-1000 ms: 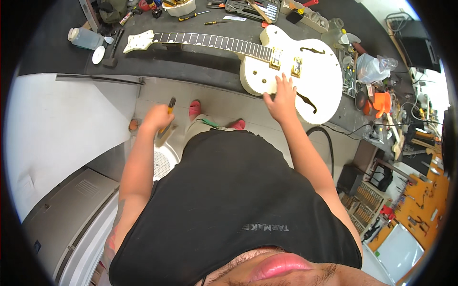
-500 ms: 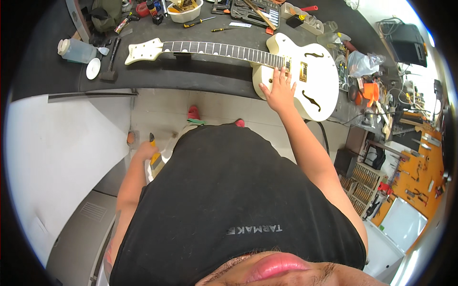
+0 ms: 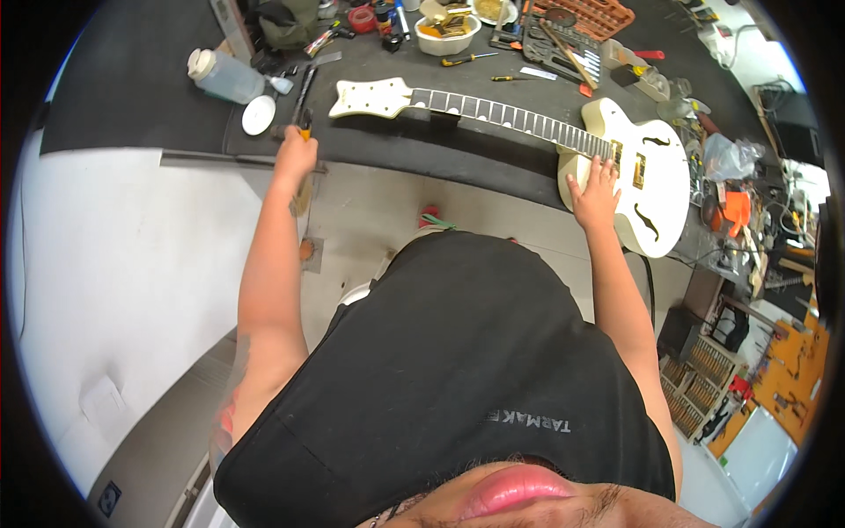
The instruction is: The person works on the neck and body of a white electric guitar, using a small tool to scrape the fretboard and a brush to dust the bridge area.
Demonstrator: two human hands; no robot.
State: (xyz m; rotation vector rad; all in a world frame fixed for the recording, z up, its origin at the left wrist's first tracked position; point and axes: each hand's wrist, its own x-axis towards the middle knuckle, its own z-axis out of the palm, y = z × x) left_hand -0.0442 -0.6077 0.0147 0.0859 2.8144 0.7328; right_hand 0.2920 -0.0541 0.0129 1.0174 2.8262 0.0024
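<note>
A white hollow-body electric guitar [image 3: 666, 180] lies on its back on the dark bench, its neck pointing left. My right hand [image 3: 596, 195] rests on the guitar body near the neck end, fingers spread, holding nothing. At the bench's front edge, left of the headstock [image 3: 370, 98], my left hand [image 3: 297, 157] is closed around a tool with a yellow and black handle [image 3: 305, 133]. The rest of that tool is mostly hidden, so its kind is unclear. A mallet with a dark handle [image 3: 306, 84] lies just beyond this hand, its head partly covered.
Left of the mallet are a plastic bottle [image 3: 224, 77] and a small white dish [image 3: 258, 115]. Screwdrivers [image 3: 469, 60], a white tub [image 3: 447, 35] and an open socket set [image 3: 563, 48] lie along the back. Clutter with an orange cup [image 3: 736, 211] fills the right side.
My left hand has risen from beside my hip to the bench edge near the mallet, carrying the yellow-handled tool. The view has shifted left; my right hand stays on the guitar.
</note>
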